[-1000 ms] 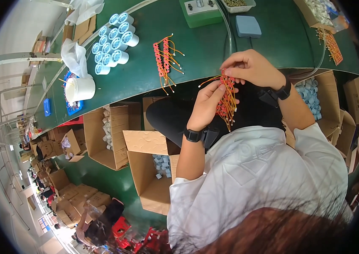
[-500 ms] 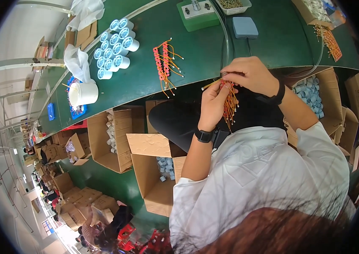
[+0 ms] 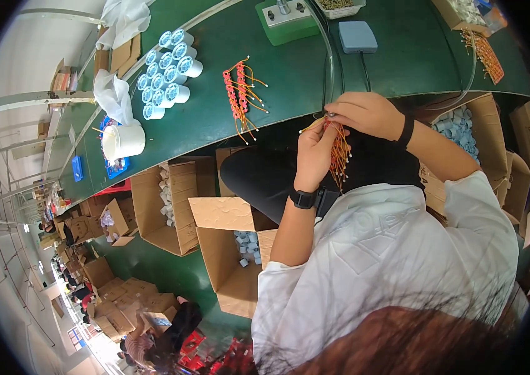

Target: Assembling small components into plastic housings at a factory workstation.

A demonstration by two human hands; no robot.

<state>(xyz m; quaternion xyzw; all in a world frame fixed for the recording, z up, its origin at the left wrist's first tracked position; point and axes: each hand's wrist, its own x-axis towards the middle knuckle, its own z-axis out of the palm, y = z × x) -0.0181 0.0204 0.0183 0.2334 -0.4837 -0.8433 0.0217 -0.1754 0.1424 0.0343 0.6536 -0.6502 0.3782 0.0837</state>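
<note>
My left hand point(image 3: 315, 153) is closed on a bundle of thin orange wires point(image 3: 340, 164) with pale tips, held over my lap at the table's edge. Red pieces show at the top of the bundle, between the fingers. My right hand point(image 3: 368, 115) comes in from the right, its thumb and fingertips pinched together at the upper end of the bundle. Whatever lies in that pinch is too small to make out. On the green table, left of my hands, lie red strips point(image 3: 235, 100) with orange wires sticking out.
Pale blue cups point(image 3: 170, 72) stand grouped on the table near a white tub point(image 3: 123, 142). Farther back are a green-based fixture point(image 3: 287, 25), a blue-grey box point(image 3: 358, 37) with a cable and a tray of small parts point(image 3: 340, 7). Cardboard boxes point(image 3: 230, 262) with blue pieces flank my legs.
My right hand has turned slightly, its fingertips a little lower and still at the bundle's top. The left hand keeps its hold, and the whole view has shifted a little.
</note>
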